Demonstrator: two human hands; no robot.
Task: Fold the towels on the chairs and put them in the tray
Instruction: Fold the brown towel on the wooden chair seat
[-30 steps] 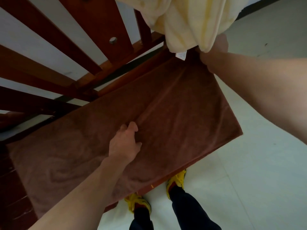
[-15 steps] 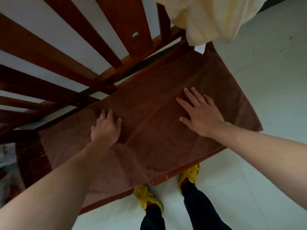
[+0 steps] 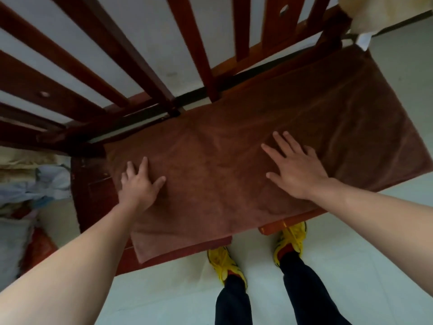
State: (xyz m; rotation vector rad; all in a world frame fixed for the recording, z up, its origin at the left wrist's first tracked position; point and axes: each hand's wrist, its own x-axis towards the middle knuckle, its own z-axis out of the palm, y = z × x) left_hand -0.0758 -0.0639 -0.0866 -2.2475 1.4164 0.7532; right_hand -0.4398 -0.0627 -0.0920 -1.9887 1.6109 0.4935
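A brown towel (image 3: 234, 165) lies spread flat over the seat of a dark red wooden chair (image 3: 93, 191), its near edge hanging over the front. My left hand (image 3: 138, 184) presses flat on the towel's left part, fingers straight. My right hand (image 3: 295, 170) lies flat on the right part, fingers spread. A pale yellow towel (image 3: 384, 12) hangs over the chair back at the top right corner.
The chair's slatted back (image 3: 117, 55) rises behind the seat against a white wall. A heap of pale and blue cloths (image 3: 28, 181) lies at the left. My feet in yellow shoes (image 3: 290, 238) stand on the light floor in front of the seat.
My right hand left the yellow towel and came down flat on the brown towel. Both hands have slid apart over it, the left one toward the left end. The view shifted left.
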